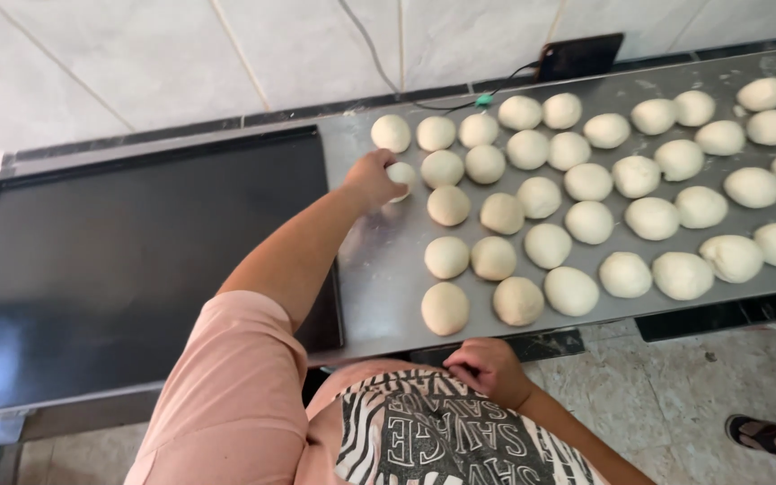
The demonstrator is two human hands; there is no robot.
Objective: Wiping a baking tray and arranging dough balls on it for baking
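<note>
Your left hand (372, 180) grips a dough ball (401, 173) on the steel table (379, 269), beside rows of dough balls (586, 180). Your right hand (489, 368) rests curled at your shirt (424, 431). A dark griddle (127, 260) lies to the left.

The person wears a short-sleeved top with a plain salmon-pink sleeve (226, 395) covering the left shoulder and upper arm. The front panel (424, 440) carries a black-and-white zebra-stripe print with block lettering across it. Both forearms are bare below the sleeve line. The left hand (372, 180) and right hand (491, 370) show no rings, watch or gloves.
</note>
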